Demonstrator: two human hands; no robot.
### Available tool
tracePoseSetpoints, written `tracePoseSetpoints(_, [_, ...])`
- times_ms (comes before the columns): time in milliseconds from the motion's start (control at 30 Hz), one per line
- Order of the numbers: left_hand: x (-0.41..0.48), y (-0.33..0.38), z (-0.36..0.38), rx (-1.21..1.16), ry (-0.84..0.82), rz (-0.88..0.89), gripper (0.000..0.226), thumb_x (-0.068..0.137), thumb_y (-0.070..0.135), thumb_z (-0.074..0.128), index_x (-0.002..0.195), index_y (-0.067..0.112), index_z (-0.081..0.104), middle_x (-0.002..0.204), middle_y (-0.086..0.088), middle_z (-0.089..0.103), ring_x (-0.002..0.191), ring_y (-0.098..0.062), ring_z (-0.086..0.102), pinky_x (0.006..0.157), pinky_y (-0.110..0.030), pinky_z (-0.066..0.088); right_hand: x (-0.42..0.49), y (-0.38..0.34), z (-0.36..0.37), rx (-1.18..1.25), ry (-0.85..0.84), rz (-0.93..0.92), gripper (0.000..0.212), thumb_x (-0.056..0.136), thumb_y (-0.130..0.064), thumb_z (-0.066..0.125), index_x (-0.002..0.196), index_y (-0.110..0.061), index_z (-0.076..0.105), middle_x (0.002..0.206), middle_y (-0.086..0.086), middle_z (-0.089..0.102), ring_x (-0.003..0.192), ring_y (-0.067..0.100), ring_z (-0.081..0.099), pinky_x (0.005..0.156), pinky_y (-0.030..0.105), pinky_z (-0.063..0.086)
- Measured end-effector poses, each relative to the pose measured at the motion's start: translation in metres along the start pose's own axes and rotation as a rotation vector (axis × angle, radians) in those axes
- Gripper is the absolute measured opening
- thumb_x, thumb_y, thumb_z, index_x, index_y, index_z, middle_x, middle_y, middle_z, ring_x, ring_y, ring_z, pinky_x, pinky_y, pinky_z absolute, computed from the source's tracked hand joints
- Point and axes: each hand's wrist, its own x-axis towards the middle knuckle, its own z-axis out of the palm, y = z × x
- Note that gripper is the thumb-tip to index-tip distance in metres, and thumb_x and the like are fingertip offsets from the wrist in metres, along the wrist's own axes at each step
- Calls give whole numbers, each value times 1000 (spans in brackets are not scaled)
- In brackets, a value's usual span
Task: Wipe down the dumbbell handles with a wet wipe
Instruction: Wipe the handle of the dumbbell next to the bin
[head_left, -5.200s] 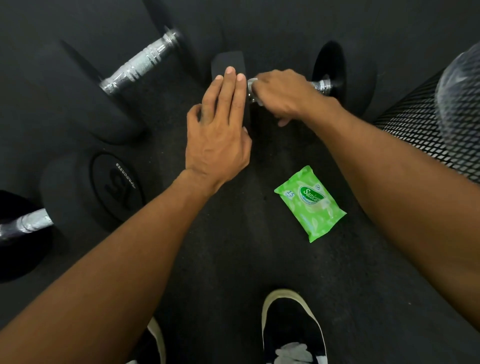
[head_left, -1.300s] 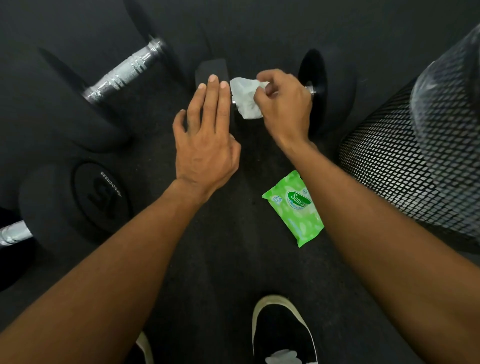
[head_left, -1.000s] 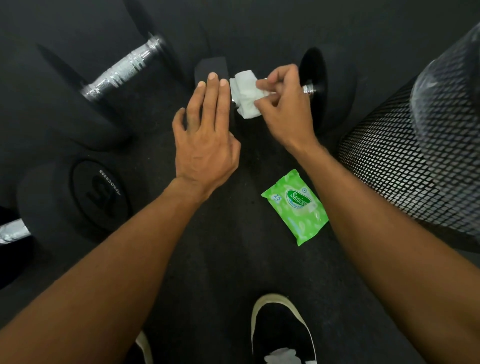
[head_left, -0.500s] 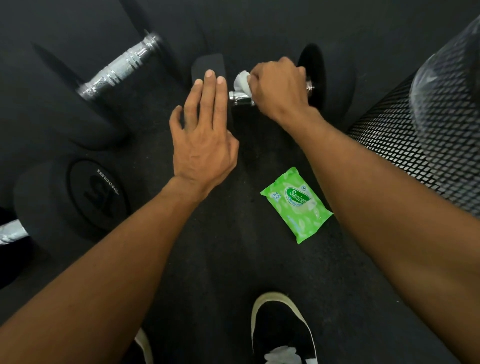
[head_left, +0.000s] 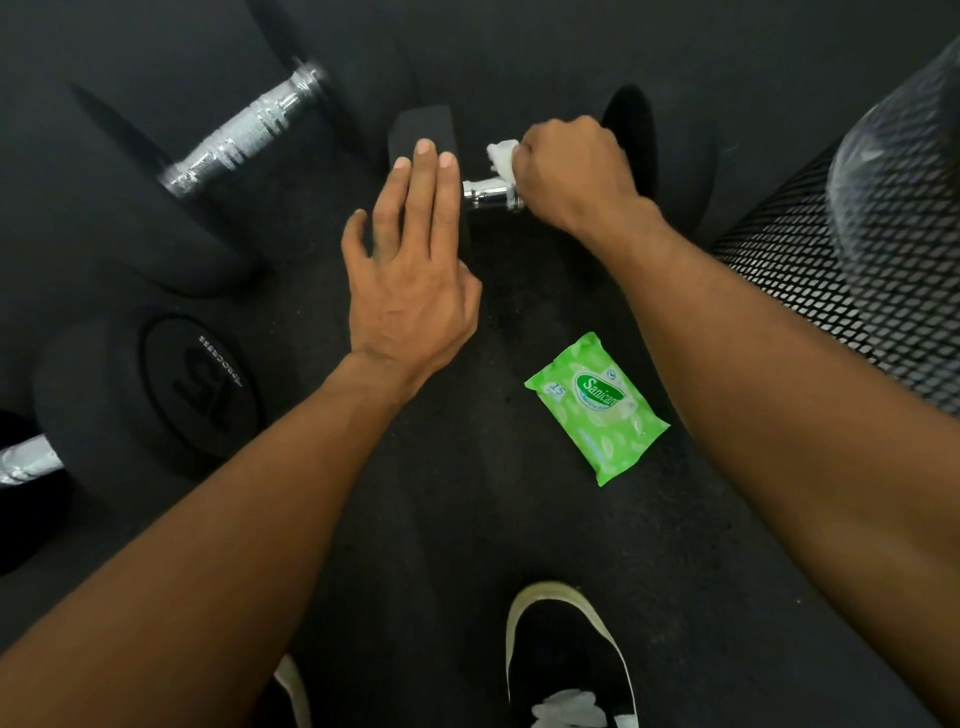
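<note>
A black dumbbell lies across the floor ahead of me, its chrome handle (head_left: 485, 191) showing between my hands. My right hand (head_left: 571, 171) is closed around the handle's right part with a white wet wipe (head_left: 501, 156) bunched inside the grip, a corner sticking out on the left. My left hand (head_left: 413, 280) lies flat, fingers extended, on the dumbbell's left head (head_left: 421, 124). The right head (head_left: 649, 150) stands behind my right hand.
A green wet-wipe pack (head_left: 597, 408) lies on the dark rubber floor. Two more dumbbells sit to the left, one with a chrome handle (head_left: 244, 132), one showing a round end (head_left: 200, 384). A black mesh bin (head_left: 852, 270) stands right. My shoes (head_left: 566, 660) are below.
One second ago my right hand held the wipe loosely at the handle with fingertips; it has since wrapped around the handle with the wipe. My left hand has stayed on the head.
</note>
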Motion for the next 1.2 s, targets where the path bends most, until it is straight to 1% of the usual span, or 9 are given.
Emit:
tracePoseSetpoints(100, [1,1,-1,0,-13,-6,78,89,29,44,159,5,21,166,-13,20,152,-28,23,109,-54,35,5,1,-1,19,-55,-68,34,98,-29,41,103,-8,68,101,16,69,94,35,63,74,38,46])
tracePoseSetpoints(300, [0,1,-3,-4,-30,-13,77,90,28,43,160,6,19,167,-14,18,153,-28,21,110,-54,35,-29,0,8,-15,94,-379,32,97,-29,45,106,-12,72,104,6,73,97,26,65,86,36,39])
tracePoseSetpoints(467, [0,2,-3,11,-24,-13,78,89,28,43,160,6,20,167,-12,18,153,-27,22,110,-53,34,-32,18,11,-5,210,-175,27,97,-14,43,101,-8,68,105,12,70,98,30,63,106,37,31])
tracePoseSetpoints(533, [0,3,-4,12,-23,-21,78,89,28,43,160,6,20,167,-12,18,153,-27,22,110,-53,34,-29,16,11,-4,235,-149,26,98,-15,41,100,-9,67,103,12,69,96,31,61,99,36,35])
tracePoseSetpoints(600, [0,4,-4,6,-16,-24,77,88,27,43,159,5,21,167,-12,19,153,-27,23,110,-53,34,-34,9,11,-3,205,-250,29,100,-22,43,107,-8,67,107,12,68,98,32,60,90,39,40])
tracePoseSetpoints(733, [0,2,-4,7,-17,-15,77,89,27,43,159,5,20,166,-13,19,153,-28,23,109,-54,35,-45,9,13,-44,169,-290,36,97,-25,51,130,-15,60,125,7,59,113,31,51,92,45,43])
tracePoseSetpoints(933, [0,4,-4,5,-25,-27,77,89,27,43,160,6,19,167,-12,18,153,-27,21,111,-53,32,-33,14,-5,112,335,-115,32,99,-19,44,120,-13,67,115,8,64,104,25,56,85,32,43])
tracePoseSetpoints(1033, [0,4,-4,1,-32,-28,77,90,28,43,160,6,18,167,-12,17,153,-27,20,112,-53,32,-25,13,-9,-40,157,-181,32,100,-19,40,119,-10,65,118,12,63,104,29,59,89,39,45])
tracePoseSetpoints(1200, [-1,4,-6,13,-45,-26,77,90,29,42,160,7,16,168,-11,14,154,-26,19,113,-53,30,-6,11,-19,-90,-103,-169,24,98,-16,46,110,-10,67,105,16,66,98,33,60,78,40,45])
